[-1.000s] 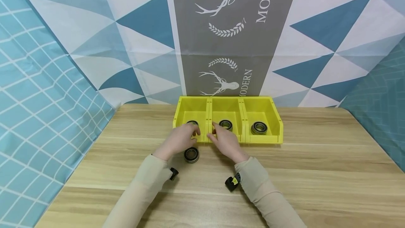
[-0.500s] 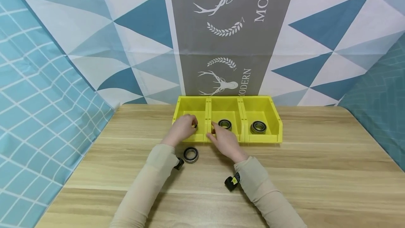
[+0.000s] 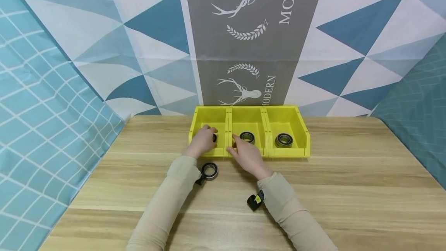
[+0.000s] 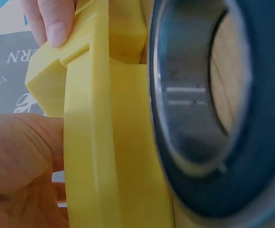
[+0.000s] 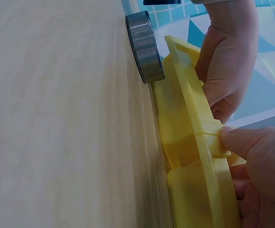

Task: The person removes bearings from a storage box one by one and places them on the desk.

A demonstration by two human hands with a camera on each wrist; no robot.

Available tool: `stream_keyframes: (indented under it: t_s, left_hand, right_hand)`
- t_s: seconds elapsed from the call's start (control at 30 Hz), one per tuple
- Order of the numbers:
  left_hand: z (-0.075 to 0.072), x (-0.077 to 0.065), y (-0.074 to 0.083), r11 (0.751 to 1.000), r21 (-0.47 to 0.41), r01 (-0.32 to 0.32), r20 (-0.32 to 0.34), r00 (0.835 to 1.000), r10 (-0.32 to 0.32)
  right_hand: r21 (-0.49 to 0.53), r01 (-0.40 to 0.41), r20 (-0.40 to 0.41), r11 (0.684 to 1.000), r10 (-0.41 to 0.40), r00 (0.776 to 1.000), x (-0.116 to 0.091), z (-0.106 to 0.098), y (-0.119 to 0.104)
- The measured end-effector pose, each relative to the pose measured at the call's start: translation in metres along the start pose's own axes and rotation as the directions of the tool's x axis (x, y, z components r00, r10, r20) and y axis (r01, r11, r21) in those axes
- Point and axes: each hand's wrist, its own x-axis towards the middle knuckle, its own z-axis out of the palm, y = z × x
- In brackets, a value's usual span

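Three yellow bins (image 3: 296, 152) stand joined in a row. My left hand (image 3: 201, 141) reaches into the left bin, fingers curled round a ball bearing (image 3: 214, 138) that is mostly hidden. The bin's front wall (image 4: 90, 142) covers those fingertips in the left wrist view. With thumb and fingers my right hand (image 3: 248, 155) grips the wall between the left and middle bins, the thumb (image 5: 235, 140) on its front edge. A bearing (image 3: 247, 137) lies in the middle bin, another bearing (image 3: 283, 140) in the right bin. One more bearing (image 3: 210, 171) lies on the table before the left bin.
The wood table (image 3: 348, 196) spreads out on both sides and in front of the bins. Behind them rises a patterned cloth backdrop (image 3: 244, 49). A black wrist camera (image 3: 255, 201) sits on the right wrist, near the tabletop.
My left hand has moved forward and deeper into the left bin, its fingers closing round the bearing there. The right hand keeps its place on the bin wall.
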Motion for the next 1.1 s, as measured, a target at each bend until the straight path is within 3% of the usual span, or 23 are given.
stream_keyframes:
  t_s: [0.47,0.9,1.1]
  left_hand:
    - [0.0015,0.0064,-0.0012,0.998,0.003,0.056,0.104,0.993,-0.056]
    - [-0.0008,0.0095,0.0038,0.994,0.111,0.005,0.108,0.994,-0.017]
    - [-0.0001,0.0099,0.0030,0.995,0.099,0.004,0.098,0.995,-0.014]
  right_hand:
    - [0.002,0.014,-0.002,1.000,-0.014,1.000,-0.0001,-0.0001,-0.0011]
    - [0.000,0.015,-0.006,1.000,-0.015,1.000,0.0003,-0.0019,-0.0012]
    - [0.004,0.006,0.006,1.000,-0.006,1.000,-0.0005,-0.0023,-0.0012]
